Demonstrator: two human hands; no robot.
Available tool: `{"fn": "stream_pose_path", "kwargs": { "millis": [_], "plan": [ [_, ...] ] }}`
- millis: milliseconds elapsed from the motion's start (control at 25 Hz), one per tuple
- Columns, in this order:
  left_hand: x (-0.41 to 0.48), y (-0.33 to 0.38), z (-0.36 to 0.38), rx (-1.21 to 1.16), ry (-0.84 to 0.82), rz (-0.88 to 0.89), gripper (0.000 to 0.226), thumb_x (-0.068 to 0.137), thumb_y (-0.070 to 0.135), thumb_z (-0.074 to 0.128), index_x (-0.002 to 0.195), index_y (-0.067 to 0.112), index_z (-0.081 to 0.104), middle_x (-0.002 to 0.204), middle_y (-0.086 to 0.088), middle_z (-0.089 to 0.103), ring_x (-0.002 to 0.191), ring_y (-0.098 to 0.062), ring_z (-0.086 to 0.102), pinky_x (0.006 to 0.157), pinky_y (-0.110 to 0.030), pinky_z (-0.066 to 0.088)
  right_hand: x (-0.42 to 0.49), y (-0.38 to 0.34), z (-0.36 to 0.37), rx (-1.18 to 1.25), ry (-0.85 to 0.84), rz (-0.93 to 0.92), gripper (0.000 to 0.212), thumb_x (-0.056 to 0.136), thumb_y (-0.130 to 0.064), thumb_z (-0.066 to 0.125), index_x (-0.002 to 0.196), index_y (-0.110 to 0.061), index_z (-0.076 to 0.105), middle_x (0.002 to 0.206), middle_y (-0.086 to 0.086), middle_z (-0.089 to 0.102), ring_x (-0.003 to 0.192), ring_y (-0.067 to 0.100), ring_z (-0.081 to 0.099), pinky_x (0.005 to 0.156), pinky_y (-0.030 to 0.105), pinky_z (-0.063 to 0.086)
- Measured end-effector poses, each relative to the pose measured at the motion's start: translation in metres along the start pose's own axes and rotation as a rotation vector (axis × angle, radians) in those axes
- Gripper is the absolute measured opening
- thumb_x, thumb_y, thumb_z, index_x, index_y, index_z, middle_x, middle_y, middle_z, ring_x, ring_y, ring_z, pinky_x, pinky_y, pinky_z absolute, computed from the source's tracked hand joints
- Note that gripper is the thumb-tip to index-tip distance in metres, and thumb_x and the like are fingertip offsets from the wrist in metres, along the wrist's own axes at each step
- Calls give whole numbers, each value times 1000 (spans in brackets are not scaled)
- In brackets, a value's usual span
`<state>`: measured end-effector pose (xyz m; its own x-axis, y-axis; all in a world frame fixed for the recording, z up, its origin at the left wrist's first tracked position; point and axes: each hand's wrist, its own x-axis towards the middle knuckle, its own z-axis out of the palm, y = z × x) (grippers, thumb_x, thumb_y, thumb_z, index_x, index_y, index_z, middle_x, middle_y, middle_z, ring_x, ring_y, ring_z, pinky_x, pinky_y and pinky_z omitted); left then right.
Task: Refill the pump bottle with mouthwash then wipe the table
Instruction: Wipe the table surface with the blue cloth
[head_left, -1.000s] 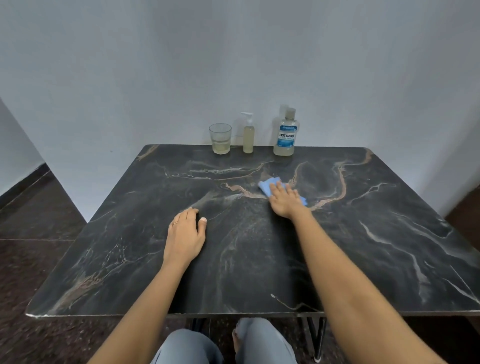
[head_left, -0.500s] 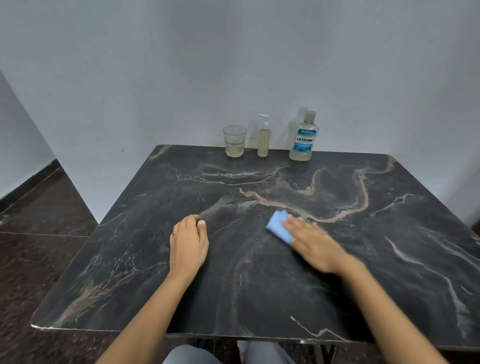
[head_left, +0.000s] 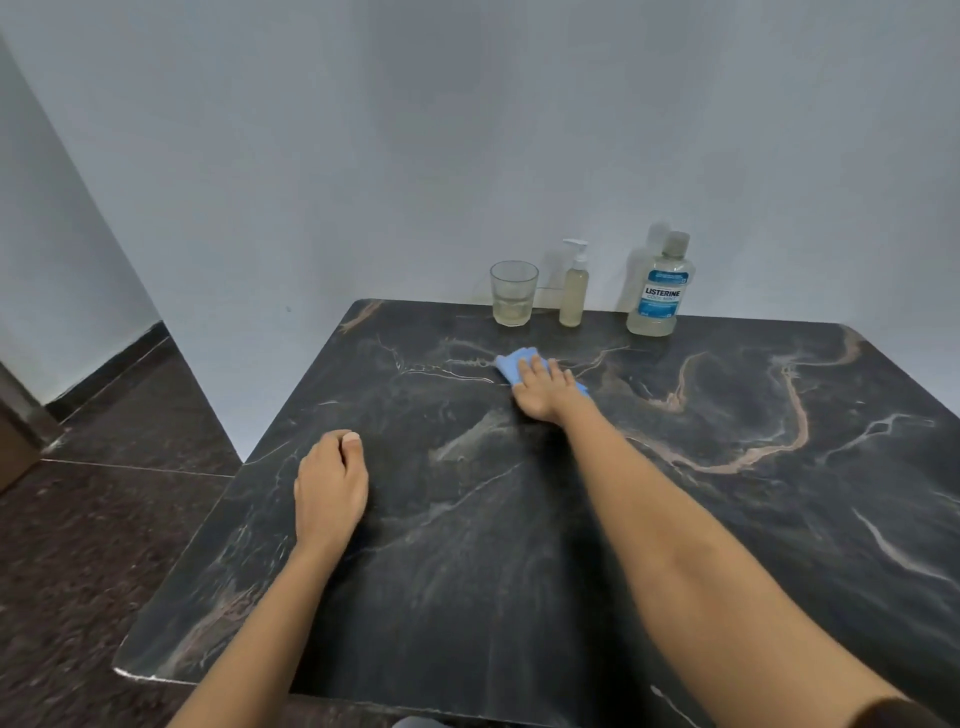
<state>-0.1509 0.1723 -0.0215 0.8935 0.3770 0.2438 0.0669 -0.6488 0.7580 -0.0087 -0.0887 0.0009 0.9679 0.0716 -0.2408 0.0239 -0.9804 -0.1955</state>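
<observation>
My right hand (head_left: 543, 392) presses flat on a folded blue cloth (head_left: 511, 365) on the dark marble table (head_left: 727, 545), toward the far middle. The cloth sticks out past my fingertips on the far left side. My left hand (head_left: 330, 486) rests palm down on the table near its left edge, fingers together, holding nothing. Against the back wall stand a small pump bottle (head_left: 573, 288) with pale liquid and a white pump, and a capped Listerine mouthwash bottle (head_left: 657, 291) to its right.
A clear glass (head_left: 513, 293) with a little pale liquid stands left of the pump bottle. White walls close in behind the table and to the left. Dark tiled floor (head_left: 104, 493) lies to the left of the table.
My right hand has slid the blue cloth away from me toward the far side, closer to the bottles. The view has swung left. My left hand has stayed put.
</observation>
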Motion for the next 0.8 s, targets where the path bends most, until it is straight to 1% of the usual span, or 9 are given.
{"fn": "stream_pose_path", "kwargs": {
  "millis": [80, 120, 200, 320, 480, 560, 680, 720, 800],
  "plan": [
    [1, -8, -13, -49, 37, -62, 35, 102, 30, 32, 84, 9, 52, 81, -2, 55, 83, -25, 51, 73, -37, 36, -2, -61, 13, -33, -29, -134, 57, 100, -32, 17, 153, -18, 0, 161, 4, -9, 147, 29, -8, 117, 45, -5],
    [1, -10, -19, -77, 51, -90, 33, 102, 30, 32, 86, 10, 53, 84, 0, 55, 83, -22, 49, 74, -34, 33, -9, -90, 23, -54, -46, -212, 57, 100, -33, 18, 153, -18, 1, 161, 4, -8, 147, 28, -7, 117, 44, -5],
    [-4, -14, -30, -115, 83, -136, 27, 103, 29, 34, 97, 16, 57, 94, 5, 54, 89, -16, 46, 80, -30, 31, -32, -138, 45, -81, -80, -379, 58, 100, -34, 20, 153, -21, 2, 161, 2, -7, 148, 26, -6, 117, 44, -6],
    [-13, -22, -45, -145, 136, -171, 30, 103, 27, 36, 107, 11, 61, 98, 4, 54, 93, -13, 46, 82, -27, 30, -79, -174, 72, -119, -99, -590, 57, 101, -36, 22, 153, -23, 3, 161, 0, -6, 148, 23, -6, 117, 42, -7],
    [-30, -30, -67, -186, 154, -237, 29, 103, 28, 36, 103, 11, 59, 95, 1, 54, 90, -14, 47, 80, -26, 30, -144, -172, 84, -131, -117, -763, 57, 101, -38, 22, 153, -25, 3, 161, -2, -5, 148, 20, -7, 118, 40, -7],
    [-38, -32, -76, -199, 135, -243, 26, 102, 29, 37, 97, 14, 57, 92, 0, 55, 89, -16, 48, 80, -28, 30, -173, -160, 84, -115, -153, -822, 60, 100, -45, 24, 153, -28, 1, 161, -4, -7, 147, 17, -10, 117, 38, -9],
    [-46, -35, -80, -199, 103, -225, 26, 102, 31, 37, 92, 15, 55, 91, -1, 58, 89, -17, 50, 81, -29, 32, -212, -139, 89, -99, -188, -878, 75, 94, -58, 38, 152, -30, 1, 161, -5, -7, 147, 17, -11, 117, 38, -9],
    [-49, -34, -80, -187, 95, -214, 27, 102, 31, 36, 93, 15, 55, 92, -2, 59, 90, -18, 50, 82, -30, 32, -224, -132, 90, -104, -181, -889, 80, 91, -59, 44, 153, -30, 2, 161, -4, -6, 147, 18, -10, 117, 38, -8],
    [-53, -30, -78, -166, 80, -194, 30, 103, 33, 35, 91, 13, 55, 91, -5, 60, 89, -20, 50, 81, -32, 33, -244, -119, 88, -113, -167, -909, 82, 91, -49, 53, 153, -28, 4, 161, -2, -5, 148, 20, -9, 118, 39, -6]
  ]
}}
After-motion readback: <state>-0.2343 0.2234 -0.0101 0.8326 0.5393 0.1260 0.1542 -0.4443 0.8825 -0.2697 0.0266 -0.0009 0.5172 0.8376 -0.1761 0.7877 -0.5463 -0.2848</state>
